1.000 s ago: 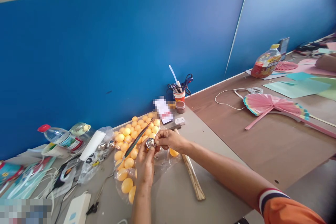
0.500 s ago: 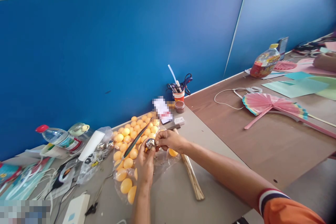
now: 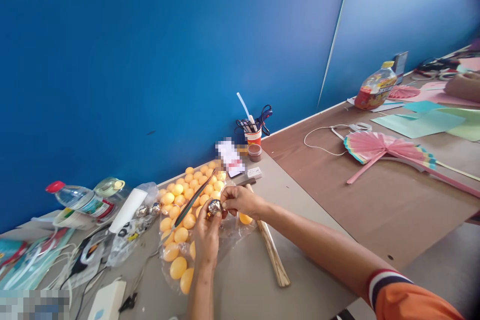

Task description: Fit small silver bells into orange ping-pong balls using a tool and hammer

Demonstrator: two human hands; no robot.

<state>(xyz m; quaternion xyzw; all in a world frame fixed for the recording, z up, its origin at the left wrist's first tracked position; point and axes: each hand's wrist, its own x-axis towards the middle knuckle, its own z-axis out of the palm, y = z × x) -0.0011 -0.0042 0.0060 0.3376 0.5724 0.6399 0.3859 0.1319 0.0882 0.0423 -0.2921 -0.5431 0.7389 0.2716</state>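
My left hand (image 3: 205,235) is closed round a shiny silver ball (image 3: 215,207) with a crinkled, foil-like surface. From the right, the thumb and fingers of my right hand (image 3: 240,200) pinch at the ball's side; whether a small piece lies between those fingertips I cannot tell. Under and behind my hands spreads a clear plastic bag of orange balls (image 3: 178,267). A long dark slender tool (image 3: 194,199) lies slantwise across the bag. To the right is a hammer (image 3: 275,255) with a wooden handle, its upper part partly hidden by my right hand.
Two more silver balls (image 3: 155,208) lie left of the bag, near a white roll (image 3: 128,210). Bottles (image 3: 80,199), cables and a white box (image 3: 108,300) crowd the left. A cup of pens (image 3: 253,136) stands by the blue partition (image 3: 150,60). Rightward are a pink paper fan (image 3: 388,147) and a juice bottle (image 3: 376,87).
The whole view has shifted slightly, so the things on the table appear a little further left. Both hands stay at the silver ball with nearly the same hold.
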